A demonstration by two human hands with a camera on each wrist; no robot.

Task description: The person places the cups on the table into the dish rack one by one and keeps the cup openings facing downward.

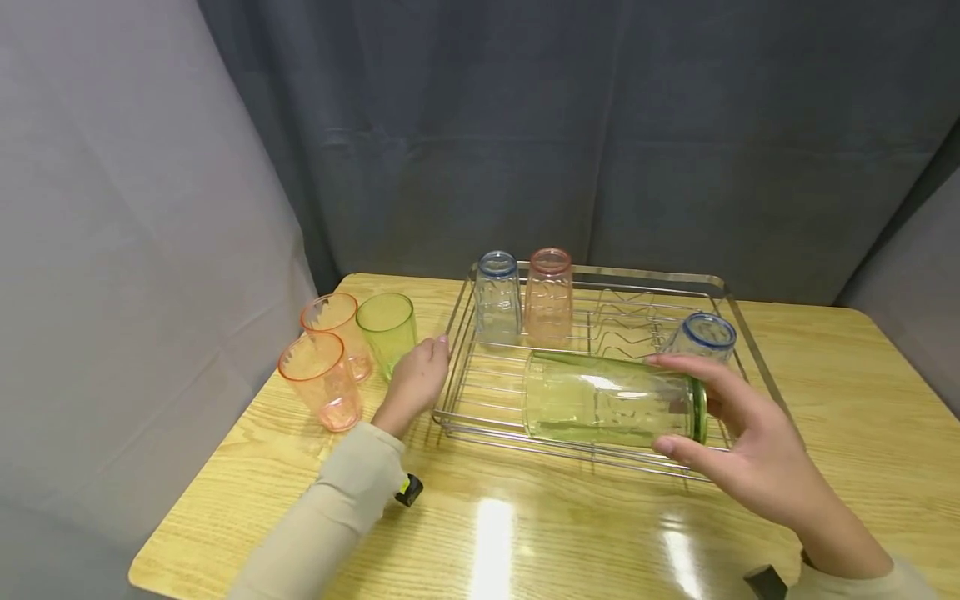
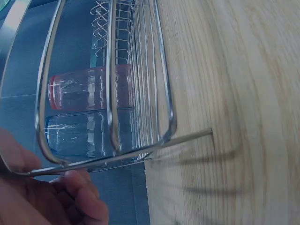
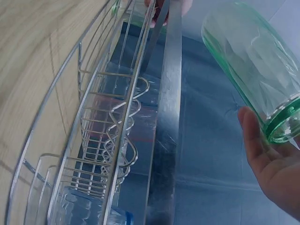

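My right hand (image 1: 765, 454) holds a clear green tumbler (image 1: 600, 398) by its thick base, fingers on one side and thumb on the other. The tumbler lies sideways in the air above the front of a wire dish rack (image 1: 645, 273), its mouth pointing left. My left hand (image 1: 420, 375) grips the rack's left edge; in the left wrist view its curled fingers (image 2: 86, 199) are at the metal rim. Upside down in the rack stand a blue tumbler (image 1: 498, 304) and a pink tumbler (image 1: 551, 304) at the back left, with another blue tumbler (image 1: 697, 333) on the right.
Left of the rack, a green tumbler (image 1: 390, 333) and two orange tumblers (image 1: 318, 375) stand mouth up on the wooden table (image 1: 585, 533), close to my left hand. Wavy wire dividers (image 1: 622, 321) rise inside the rack. A grey curtain (image 1: 600, 150) hangs behind.
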